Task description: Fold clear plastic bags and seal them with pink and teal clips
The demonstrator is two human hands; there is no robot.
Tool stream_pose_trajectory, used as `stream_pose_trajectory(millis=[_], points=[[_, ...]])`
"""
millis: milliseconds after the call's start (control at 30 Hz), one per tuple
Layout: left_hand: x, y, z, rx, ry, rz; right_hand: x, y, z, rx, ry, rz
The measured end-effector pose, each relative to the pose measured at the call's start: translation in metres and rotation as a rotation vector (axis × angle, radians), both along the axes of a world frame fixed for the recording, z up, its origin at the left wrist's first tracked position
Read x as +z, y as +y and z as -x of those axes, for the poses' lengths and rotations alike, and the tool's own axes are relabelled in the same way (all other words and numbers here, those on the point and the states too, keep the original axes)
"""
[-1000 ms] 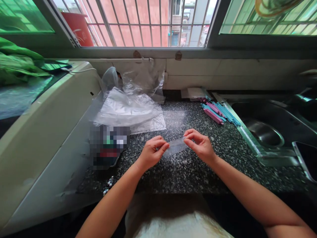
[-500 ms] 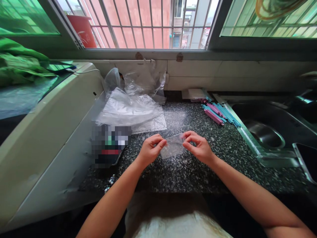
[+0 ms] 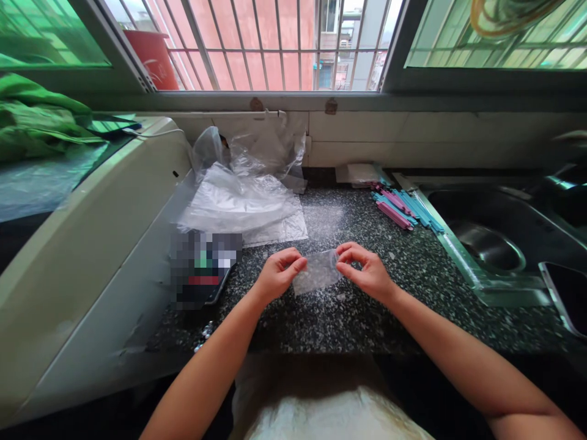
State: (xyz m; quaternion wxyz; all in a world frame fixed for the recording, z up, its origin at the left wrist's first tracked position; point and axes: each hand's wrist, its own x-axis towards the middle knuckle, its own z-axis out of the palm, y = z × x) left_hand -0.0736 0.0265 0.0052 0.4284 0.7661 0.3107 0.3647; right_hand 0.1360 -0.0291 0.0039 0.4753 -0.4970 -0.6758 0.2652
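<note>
A small clear plastic bag (image 3: 317, 273) is stretched between my two hands, just above the speckled dark countertop (image 3: 362, 324). My left hand (image 3: 282, 273) pinches its left edge between thumb and fingers. At the opposite edge, the thumb and forefinger of my right hand (image 3: 365, 269) are closed on the upper right corner. The bag looks flat, and I cannot make out anything inside it. Larger clear plastic bags (image 3: 243, 205) lie in a loose pile behind my left hand.
Pink and blue strips (image 3: 403, 208) lie beside the metal sink (image 3: 486, 244), near a stack of clear packets (image 3: 360, 174). A phone (image 3: 566, 299) rests at the right. A partly blurred dark device (image 3: 206, 269) is at left, beside a white appliance (image 3: 105, 256). A barred window (image 3: 261, 46) stands behind.
The small bag has shifted very slightly left and its right end looks a little differently turned. Both hands keep their pinch.
</note>
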Motion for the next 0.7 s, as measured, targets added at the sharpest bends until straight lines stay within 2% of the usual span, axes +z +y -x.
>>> stream_pose_trajectory(millis=[300,500,700], points=[[-0.0062,-0.0034,-0.0034,-0.044,0.110,-0.173,-0.0047,0.0011,-0.0008,-0.074,-0.107,-0.064],[-0.0028,-0.0056,-0.0045,-0.109,0.139,-0.192,-0.0052,0.0024,0.0003,-0.124,-0.200,-0.150],[-0.0003,-0.0054,-0.0025,-0.093,0.126,-0.206,-0.0030,0.0003,0.0005,-0.122,-0.210,-0.170]])
